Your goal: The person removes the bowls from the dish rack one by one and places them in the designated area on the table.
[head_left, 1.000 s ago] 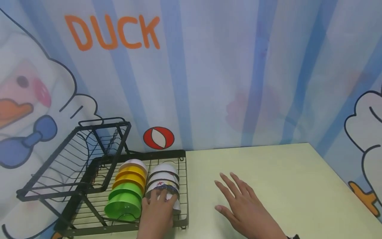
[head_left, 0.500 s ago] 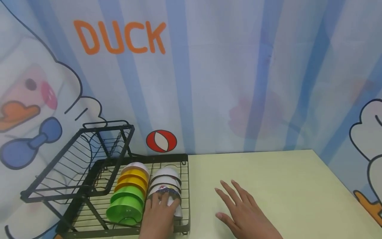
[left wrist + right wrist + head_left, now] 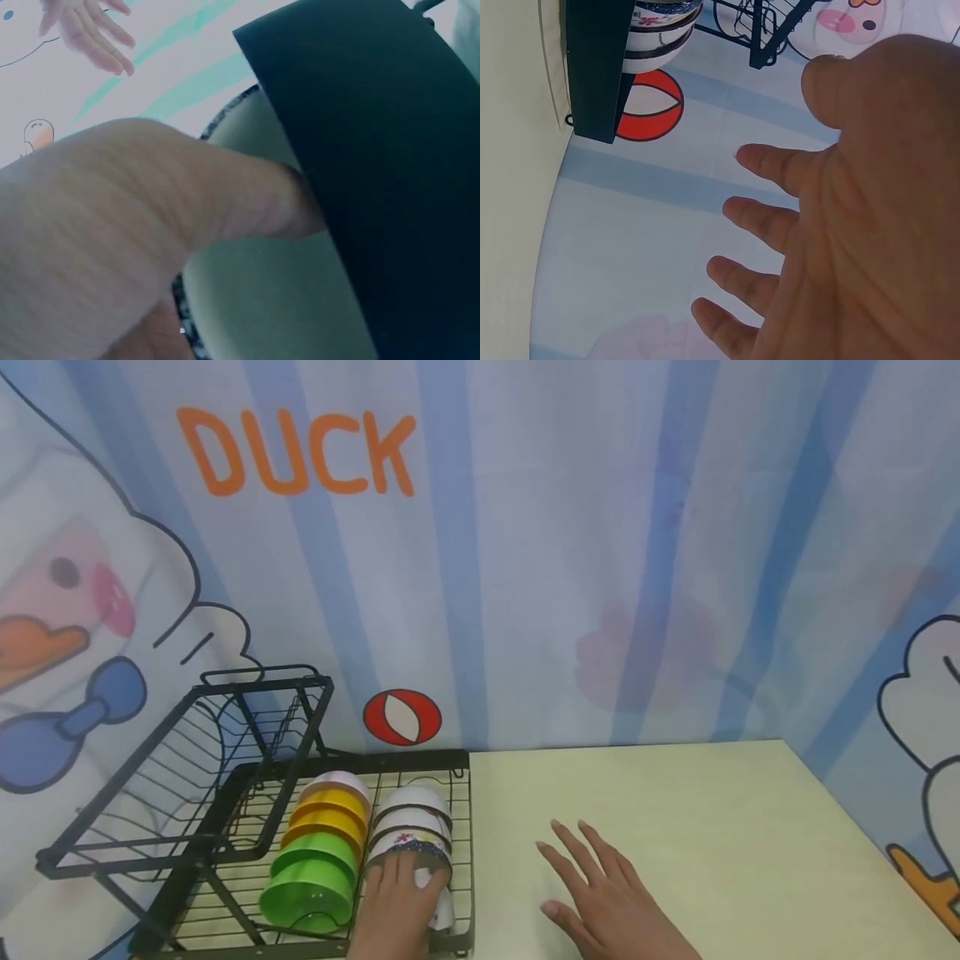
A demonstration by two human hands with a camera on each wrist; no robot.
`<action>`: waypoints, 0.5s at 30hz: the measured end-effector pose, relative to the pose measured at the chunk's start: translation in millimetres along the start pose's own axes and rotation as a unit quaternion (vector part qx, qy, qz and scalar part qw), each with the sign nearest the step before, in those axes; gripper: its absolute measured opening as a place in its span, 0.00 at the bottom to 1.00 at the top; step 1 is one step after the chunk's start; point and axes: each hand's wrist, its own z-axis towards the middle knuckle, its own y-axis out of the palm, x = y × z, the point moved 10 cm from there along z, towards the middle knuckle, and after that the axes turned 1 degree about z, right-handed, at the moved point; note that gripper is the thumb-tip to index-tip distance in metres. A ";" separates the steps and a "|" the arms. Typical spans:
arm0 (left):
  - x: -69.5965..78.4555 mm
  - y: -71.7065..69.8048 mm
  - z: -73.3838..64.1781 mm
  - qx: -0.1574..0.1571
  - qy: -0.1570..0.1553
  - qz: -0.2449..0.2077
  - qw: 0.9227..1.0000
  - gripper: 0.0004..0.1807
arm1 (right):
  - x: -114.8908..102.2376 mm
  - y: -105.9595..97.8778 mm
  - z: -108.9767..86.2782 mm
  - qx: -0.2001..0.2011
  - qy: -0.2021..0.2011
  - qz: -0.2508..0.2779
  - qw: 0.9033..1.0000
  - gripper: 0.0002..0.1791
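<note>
My left hand (image 3: 396,902) grips the front of a row of white bowls standing on edge in the black dish rack (image 3: 472,893). The row includes a floral-patterned bowl (image 3: 412,842) with a dark blue band. Seen from the left wrist, the thumb (image 3: 255,195) presses inside a pale bowl (image 3: 262,300) with a dark speckled rim; the fingers are mostly hidden behind it. To the right of the rack, my right hand (image 3: 603,893) hovers over the table with its fingers spread, holding nothing.
Beside the white row stand green bowls (image 3: 307,893), yellow bowls (image 3: 322,822) and a pale bowl (image 3: 341,783). A raised wire basket (image 3: 187,777) forms the rack's left side. The pale yellow table (image 3: 675,810) extends right, and a duck-print curtain (image 3: 525,568) hangs behind.
The head view has shifted slightly. My left hand stays at the white bowls, its thumb a little lower and fingers closer together. The right hand keeps nearly the same place and pose.
</note>
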 end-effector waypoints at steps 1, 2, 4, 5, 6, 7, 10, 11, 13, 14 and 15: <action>0.6 0.8 -0.4 0.002 0.005 0.010 1.000 0.37 | -0.2 0.9 0.0 -0.004 0.002 0.004 1.000 0.30; 1.1 1.5 -0.8 0.005 0.010 0.020 1.000 0.37 | -0.3 1.8 0.0 -0.010 0.003 0.010 1.000 0.30; 2.1 2.3 -1.1 0.010 0.021 0.037 0.999 0.36 | -0.7 1.6 0.2 -0.013 0.003 0.016 1.000 0.30; 2.4 2.5 -1.0 0.015 0.025 0.046 0.999 0.35 | -0.4 0.7 0.3 -0.012 0.003 0.016 1.000 0.30; 2.3 2.7 -0.5 0.018 0.027 0.053 0.998 0.34 | 0.5 -0.7 0.5 -0.010 0.005 0.017 1.000 0.30; 1.8 3.3 0.4 0.017 0.028 0.058 0.998 0.33 | 1.7 -2.2 0.4 -0.007 0.007 0.018 1.000 0.30; -1.1 7.7 2.6 0.000 0.026 0.064 0.998 0.30 | 3.6 -6.7 -0.2 0.004 0.008 0.015 1.000 0.30; -2.2 9.2 2.8 -0.007 0.026 0.065 0.998 0.29 | 3.7 -7.5 -0.6 0.007 0.006 0.012 1.000 0.30; -3.4 11.7 3.1 -0.018 0.027 0.061 0.998 0.27 | 3.5 -8.9 -1.6 0.019 -0.003 -0.004 1.000 0.30; -3.4 12.2 3.3 -0.018 0.030 0.062 0.997 0.26 | 3.5 -9.3 -2.1 0.024 -0.006 -0.013 1.000 0.30; -3.2 12.1 3.7 -0.018 0.034 0.062 0.997 0.26 | 3.8 -9.8 -2.4 0.028 -0.009 -0.021 0.999 0.30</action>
